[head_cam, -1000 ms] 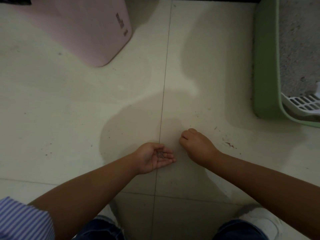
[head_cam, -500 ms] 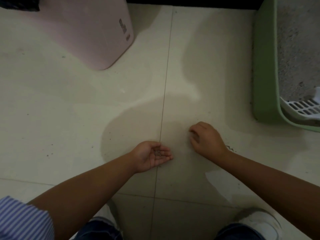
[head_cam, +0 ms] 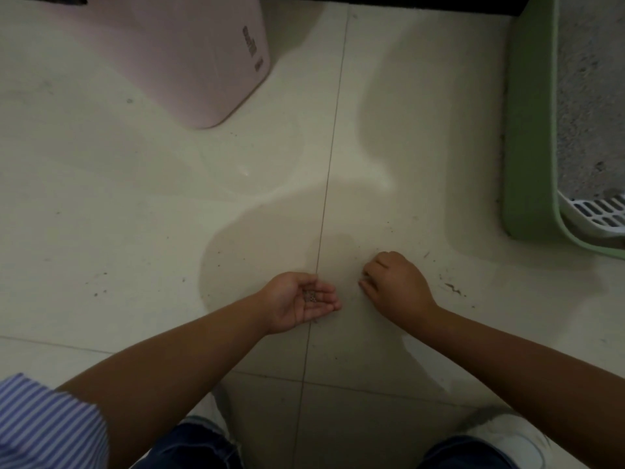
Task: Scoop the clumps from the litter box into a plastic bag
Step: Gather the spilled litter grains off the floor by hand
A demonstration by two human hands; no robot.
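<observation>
My left hand [head_cam: 297,301] lies palm up just above the floor, loosely cupped, with a small heap of grey litter grains [head_cam: 310,296] in the palm. My right hand [head_cam: 395,286] is a little to its right, palm down, fingers curled with their tips on the tile; what lies under them is hidden. The green litter box [head_cam: 527,130] stands at the right edge, filled with grey litter [head_cam: 592,96]. A white slotted scoop [head_cam: 595,214] rests in its near corner. No plastic bag shows clearly.
A pink bin [head_cam: 189,55] stands at the far left, with something dark at its top edge. Dark crumbs [head_cam: 453,288] lie scattered on the pale tiles right of my right hand. My knees and a white shoe [head_cam: 507,438] are at the bottom.
My right hand slid right, then came back toward the left hand, fingers dragging on the tile. The left hand stayed cupped with the grains.
</observation>
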